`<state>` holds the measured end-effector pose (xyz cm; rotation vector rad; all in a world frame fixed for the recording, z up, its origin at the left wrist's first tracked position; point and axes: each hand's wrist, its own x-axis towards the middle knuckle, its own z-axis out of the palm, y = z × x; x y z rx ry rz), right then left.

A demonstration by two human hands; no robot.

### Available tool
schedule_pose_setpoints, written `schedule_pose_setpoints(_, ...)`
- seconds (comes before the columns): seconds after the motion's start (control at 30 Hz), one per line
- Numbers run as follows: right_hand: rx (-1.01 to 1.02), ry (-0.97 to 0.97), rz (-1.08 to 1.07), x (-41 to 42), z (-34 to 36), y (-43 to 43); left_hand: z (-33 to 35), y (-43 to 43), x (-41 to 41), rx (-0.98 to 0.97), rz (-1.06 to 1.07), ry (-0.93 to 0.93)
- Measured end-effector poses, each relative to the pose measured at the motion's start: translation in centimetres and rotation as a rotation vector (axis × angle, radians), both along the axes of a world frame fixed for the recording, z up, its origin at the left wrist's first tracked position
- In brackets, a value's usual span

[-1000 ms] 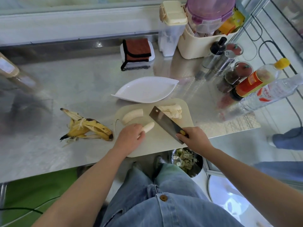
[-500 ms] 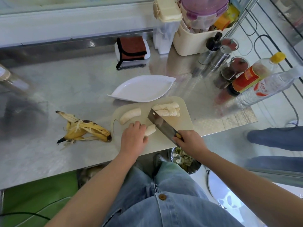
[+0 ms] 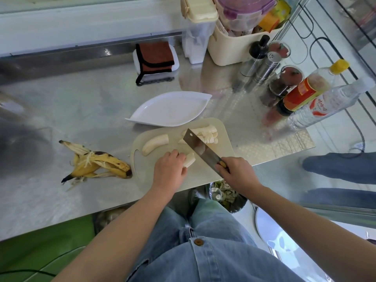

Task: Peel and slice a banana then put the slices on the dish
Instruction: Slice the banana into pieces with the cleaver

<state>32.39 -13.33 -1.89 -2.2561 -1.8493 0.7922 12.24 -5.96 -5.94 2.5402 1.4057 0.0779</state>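
Closer now than a second ago, with the cleaver [image 3: 201, 148] brought in from the right to stand just beside the exposed end of the short banana piece [image 3: 189, 159]. On the steel table [image 3: 81, 110], looks well into the slicing step: peeling done, judging by the spent peel [image 3: 95, 163] lying left of the cutting board [image 3: 175, 148]. Shows no slices yet on the white dish [image 3: 168, 110], just behind the board. Has all the fruit on the board: an uncut half [image 3: 155, 143] at the left, a heap of slices [image 3: 207, 134] at the far right corner, partly behind the blade, and the short piece near the front.

Probably calls next for a straight press down through that piece close to its end, fingertips held back from the edge, then the same for the uncut half before any transfer to the dish.

Pins the piece with the left hand [image 3: 168, 171], palm down, fingers curled over it so that only the end shows. Grips the cleaver handle with the right hand [image 3: 236, 171], fist closed round it, blade slanting away to the upper left, tip over the slices. Cannot tell whether the edge touches the board.
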Motion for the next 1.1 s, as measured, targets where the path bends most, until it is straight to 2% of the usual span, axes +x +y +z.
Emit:
schedule_pose_setpoints(0.3, -0.026, -0.054, 0.095, 0.2, -0.1, 0.4, -0.1, -0.1, 0.0, 0.014, -0.025, -0.051)
schedule_pose_setpoints(0.57, -0.07, -0.061, 0.101, -0.3, -0.9, 0.1, -0.1, -0.2, 0.1, 0.022, -0.006, -0.074)
schedule_pose_setpoints(0.77, 0.029, -0.014, 0.06, -0.2, -0.6, -0.4, -0.1, -0.2, 0.1, 0.034, -0.005, -0.072)
schedule_pose_setpoints(1.1, -0.052, -0.028, 0.081, -0.4, -0.5, -0.3, -0.2, -0.3, 0.1, 0.04, 0.006, -0.073)
